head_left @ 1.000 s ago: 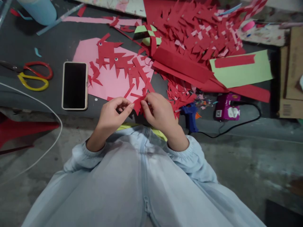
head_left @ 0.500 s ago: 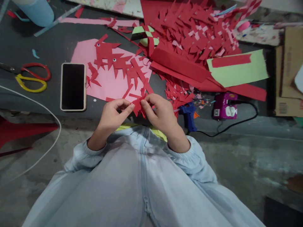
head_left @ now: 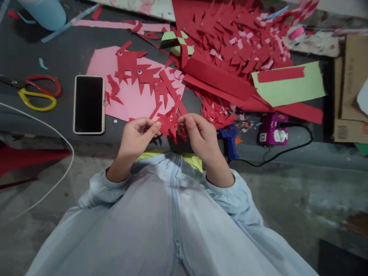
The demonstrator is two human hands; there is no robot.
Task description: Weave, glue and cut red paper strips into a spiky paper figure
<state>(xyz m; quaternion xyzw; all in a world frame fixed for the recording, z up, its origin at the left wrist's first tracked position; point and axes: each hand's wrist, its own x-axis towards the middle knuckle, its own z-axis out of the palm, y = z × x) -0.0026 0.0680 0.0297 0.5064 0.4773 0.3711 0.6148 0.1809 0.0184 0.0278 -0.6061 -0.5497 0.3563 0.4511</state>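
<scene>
Between my hands, at the table's front edge, is a spiky red paper piece (head_left: pixel 169 124). My left hand (head_left: pixel 139 138) pinches its left end between thumb and fingers. At its right end my right hand (head_left: pixel 198 134) has its fingers bent and pressed together; whether they grip a bit of the paper is too small to tell. Beyond them, on a pink sheet (head_left: pixel 126 103), lie several red paper fish with eyes, the largest (head_left: pixel 128 64) at the upper left. Red strips (head_left: pixel 170 86) lie close to my hands.
A phone (head_left: pixel 89 105), scissors (head_left: pixel 40 94) and a blue cup (head_left: pixel 47 13) are on the left. To the right are a blue glue gun (head_left: pixel 229 142), a purple box (head_left: pixel 273 130) and a green sheet (head_left: pixel 310 82). Red paper pieces (head_left: pixel 230 38) pile up behind.
My right hand has moved slightly right, away from my left hand, and its thumb has lifted off the red piece. More of the spiky paper shows. My left hand has barely moved.
</scene>
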